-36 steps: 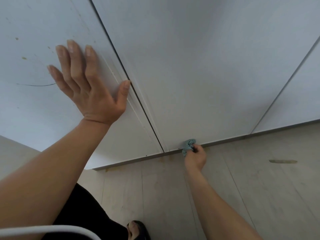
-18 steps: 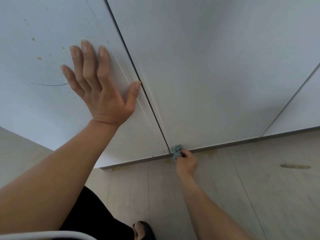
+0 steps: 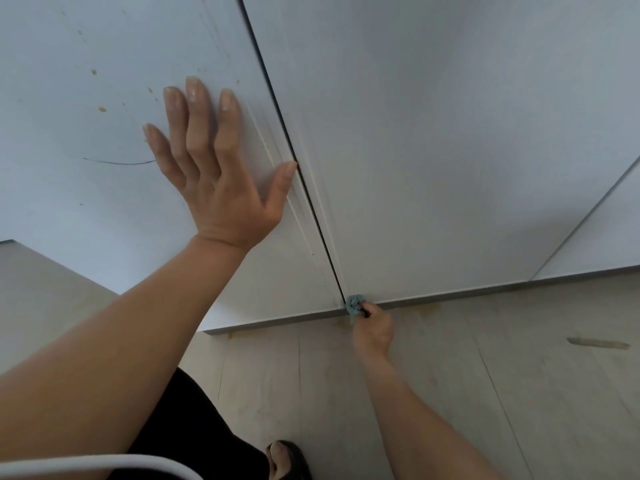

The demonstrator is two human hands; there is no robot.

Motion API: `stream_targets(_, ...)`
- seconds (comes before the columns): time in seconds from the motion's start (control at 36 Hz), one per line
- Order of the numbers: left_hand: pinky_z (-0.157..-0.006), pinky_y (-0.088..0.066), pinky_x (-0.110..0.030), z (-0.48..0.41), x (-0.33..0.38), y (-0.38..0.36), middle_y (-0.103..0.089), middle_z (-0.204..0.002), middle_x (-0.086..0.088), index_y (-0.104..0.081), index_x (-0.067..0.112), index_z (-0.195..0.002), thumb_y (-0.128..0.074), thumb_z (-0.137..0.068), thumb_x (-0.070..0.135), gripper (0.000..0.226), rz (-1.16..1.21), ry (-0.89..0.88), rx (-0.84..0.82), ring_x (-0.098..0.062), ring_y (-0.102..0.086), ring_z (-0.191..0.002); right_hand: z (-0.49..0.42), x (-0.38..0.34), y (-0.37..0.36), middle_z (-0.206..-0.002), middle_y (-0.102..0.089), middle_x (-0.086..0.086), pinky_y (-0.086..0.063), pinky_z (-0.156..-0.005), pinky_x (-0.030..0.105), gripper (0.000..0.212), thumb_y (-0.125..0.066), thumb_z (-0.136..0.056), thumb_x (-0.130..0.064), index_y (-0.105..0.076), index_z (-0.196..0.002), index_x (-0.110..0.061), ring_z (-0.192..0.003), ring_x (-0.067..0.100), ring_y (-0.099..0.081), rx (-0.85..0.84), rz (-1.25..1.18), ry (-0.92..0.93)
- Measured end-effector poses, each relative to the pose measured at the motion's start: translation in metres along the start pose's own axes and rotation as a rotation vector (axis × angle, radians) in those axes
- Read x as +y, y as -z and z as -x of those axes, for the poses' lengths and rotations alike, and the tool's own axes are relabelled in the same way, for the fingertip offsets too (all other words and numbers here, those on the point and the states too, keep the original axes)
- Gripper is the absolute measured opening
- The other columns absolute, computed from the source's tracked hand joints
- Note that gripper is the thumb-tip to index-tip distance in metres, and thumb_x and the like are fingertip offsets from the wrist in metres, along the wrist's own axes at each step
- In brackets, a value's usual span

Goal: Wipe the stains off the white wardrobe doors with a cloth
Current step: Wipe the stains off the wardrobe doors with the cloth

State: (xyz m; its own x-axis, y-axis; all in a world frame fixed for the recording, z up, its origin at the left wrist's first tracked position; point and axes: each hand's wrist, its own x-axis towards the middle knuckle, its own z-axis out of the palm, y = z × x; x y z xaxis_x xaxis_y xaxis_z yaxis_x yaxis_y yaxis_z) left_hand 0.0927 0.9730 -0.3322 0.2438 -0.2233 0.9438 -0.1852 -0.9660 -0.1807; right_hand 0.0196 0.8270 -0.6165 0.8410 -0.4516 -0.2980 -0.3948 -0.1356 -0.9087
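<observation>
My left hand (image 3: 214,174) lies flat with straight fingers against the left white wardrobe door (image 3: 86,140), which carries small brown spots (image 3: 102,109) and a thin dark curved line (image 3: 117,162). Far below, my right hand (image 3: 374,327) grips a small bunched blue-green cloth (image 3: 354,303) and holds it against the bottom corner of the middle door (image 3: 433,150), right beside the dark gap between the two doors.
Pale wood-look floor (image 3: 450,393) runs below the doors, with yellowish marks (image 3: 429,308) along the door's lower edge and a brownish smear (image 3: 597,342) at right. A third door (image 3: 609,230) is at far right. My foot in a dark sandal (image 3: 287,459) and a white curved bar (image 3: 104,464) sit at the bottom.
My right hand with the cloth has slid left along the bottom edge of the middle door to its corner at the gap. My left hand stays pressed on the left door.
</observation>
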Motion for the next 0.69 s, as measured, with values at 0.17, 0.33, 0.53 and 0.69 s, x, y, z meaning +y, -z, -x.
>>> stream_targets(0.17,-0.125,0.004,-0.047,0.000,0.000,-0.002,-0.039,-0.149,-0.035,-0.031,0.003,-0.150,-0.061,-0.092,0.058,0.086,-0.006,-0.011,-0.006,-0.051,-0.026,-0.141,0.005,-0.011,0.001,-0.072,-0.071,-0.006,-0.050,-0.066,0.029,0.023,-0.066,-0.079,-0.001,-0.078,-0.084,-0.020,-0.067,0.013,-0.063,-0.084,-0.175,0.093)
stream_targets(0.33,-0.118,-0.015,-0.067,0.001,0.001,-0.003,-0.042,-0.148,-0.035,-0.035,0.001,-0.149,-0.061,-0.090,0.056,0.085,-0.021,0.000,0.004,-0.052,-0.029,-0.141,-0.022,0.008,0.037,-0.091,-0.071,0.006,-0.057,-0.081,0.050,0.023,-0.065,-0.083,-0.002,-0.069,-0.093,-0.023,-0.085,0.031,-0.068,0.288,-0.424,-0.062)
stream_targets(0.53,-0.115,-0.018,-0.069,0.000,0.002,-0.003,-0.042,-0.148,-0.035,-0.034,0.002,-0.149,-0.058,-0.091,0.057,0.083,-0.022,0.023,-0.001,-0.051,-0.029,-0.140,-0.062,-0.024,0.109,-0.120,-0.057,0.022,-0.041,-0.092,0.025,0.034,-0.047,-0.091,0.002,-0.054,-0.123,0.003,-0.107,0.030,-0.056,0.623,-0.391,0.145)
stream_targets(0.69,-0.110,-0.022,-0.075,-0.001,0.003,-0.002,-0.042,-0.148,-0.036,-0.034,0.002,-0.148,-0.058,-0.091,0.056,0.082,-0.018,0.038,-0.010,-0.051,-0.029,-0.140,-0.046,-0.051,0.079,-0.123,-0.050,0.026,-0.036,-0.100,0.026,0.041,-0.044,-0.087,0.008,-0.051,-0.128,0.006,-0.115,0.036,-0.052,0.538,-0.384,0.232)
